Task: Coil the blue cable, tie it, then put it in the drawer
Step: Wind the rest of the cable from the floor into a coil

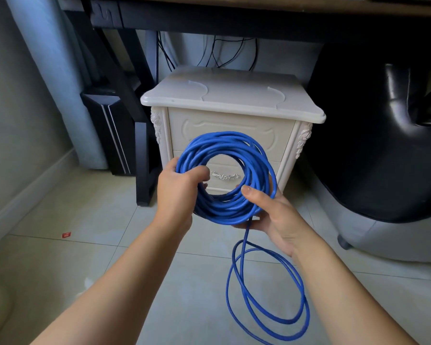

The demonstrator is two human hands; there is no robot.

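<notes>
coiling was in hand; the left hand gripped the cable coil before the drawer; the right hand clasped its lower edge; loose loops lay on the floor; next, probably gathering those, then tying

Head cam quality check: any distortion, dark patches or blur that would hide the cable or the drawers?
Head view: wide-angle bowing curves the floor tiles and desk edge near the borders; soft even light leaves the blue cable, left hand, right hand and nightstand sharp; the black chair at right sinks into shadow, with slight glare on top.
</notes>
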